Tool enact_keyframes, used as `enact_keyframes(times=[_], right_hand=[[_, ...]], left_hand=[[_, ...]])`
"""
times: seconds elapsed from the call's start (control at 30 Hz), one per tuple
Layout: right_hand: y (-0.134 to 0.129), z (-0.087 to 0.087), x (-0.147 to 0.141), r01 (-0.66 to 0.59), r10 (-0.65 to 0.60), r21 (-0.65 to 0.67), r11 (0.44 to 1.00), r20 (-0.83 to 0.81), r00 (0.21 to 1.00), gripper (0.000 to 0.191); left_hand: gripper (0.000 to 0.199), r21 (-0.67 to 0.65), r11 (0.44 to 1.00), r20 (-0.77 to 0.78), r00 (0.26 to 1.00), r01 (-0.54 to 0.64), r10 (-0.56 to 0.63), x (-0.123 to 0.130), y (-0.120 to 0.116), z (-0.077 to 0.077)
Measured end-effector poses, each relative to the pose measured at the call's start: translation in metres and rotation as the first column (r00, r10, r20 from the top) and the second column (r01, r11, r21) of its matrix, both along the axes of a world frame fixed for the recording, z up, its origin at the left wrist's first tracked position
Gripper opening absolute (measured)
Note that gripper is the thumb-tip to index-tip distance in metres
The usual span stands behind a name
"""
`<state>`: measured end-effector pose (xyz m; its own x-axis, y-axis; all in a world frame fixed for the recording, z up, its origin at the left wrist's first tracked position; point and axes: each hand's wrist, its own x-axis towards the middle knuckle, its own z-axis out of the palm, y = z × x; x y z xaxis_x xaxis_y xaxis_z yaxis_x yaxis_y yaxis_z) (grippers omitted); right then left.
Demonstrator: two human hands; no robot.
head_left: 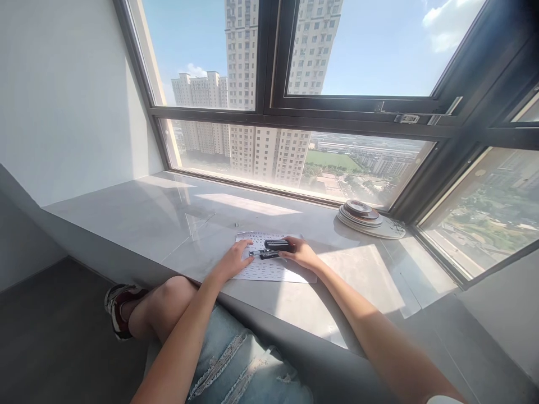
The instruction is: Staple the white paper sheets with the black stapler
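A black stapler [279, 244] lies over a sheet of printed paper [269, 272] on the grey ledge. Its upper and lower parts stand apart, and a thin silvery piece sticks out toward the left. My right hand [304, 253] grips the stapler's right end, fingers above and thumb below. My left hand [234, 260] rests on the paper's left side with thumb and fingers apart. The left thumb is by the tip of the silvery piece; whether they touch, I cannot tell.
Stacked plates or discs [359, 215] sit at the ledge's right, by the window corner. A dark window frame [295, 119] borders the far side. The ledge's front edge [189, 275] runs beside my legs. Sunlight falls in bright patches across the surface.
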<state>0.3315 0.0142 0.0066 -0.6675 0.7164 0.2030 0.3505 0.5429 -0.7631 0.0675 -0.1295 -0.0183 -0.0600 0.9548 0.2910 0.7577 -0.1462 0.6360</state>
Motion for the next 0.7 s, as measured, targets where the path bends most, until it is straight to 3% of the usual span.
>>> enact_keyframes(times=[0.13,0.27,0.37,0.47,0.57,0.7], right_hand=[[-0.001,-0.003,0.000,0.035,-0.037,0.083,0.996,0.019,0.999,0.033],[-0.006,0.001,0.004,0.072,-0.061,0.196,0.978,-0.064,0.996,0.026],[-0.014,0.006,0.006,0.156,-0.108,0.351,0.923,-0.152,0.982,0.019],[-0.023,0.008,0.005,0.255,-0.146,0.492,0.833,-0.251,0.957,0.015],[-0.030,0.005,0.004,0.290,-0.106,0.609,0.739,-0.320,0.942,0.018],[-0.037,0.006,0.003,0.224,0.020,0.802,0.554,-0.281,0.959,0.026]], left_hand=[[0.046,0.007,1.000,0.024,1.000,0.003,-0.003,0.000,0.000,0.000],[0.044,0.032,0.999,0.053,0.998,0.022,-0.024,0.004,-0.003,0.004],[0.044,0.070,0.997,0.112,0.993,0.023,-0.031,0.007,-0.005,0.009],[0.045,0.147,0.989,0.285,0.958,-0.007,-0.036,0.009,-0.005,0.012],[0.043,0.171,0.985,0.594,0.800,-0.029,-0.079,0.012,-0.003,0.012],[0.036,0.106,0.990,0.899,0.417,0.093,-0.135,0.016,-0.001,0.015]])
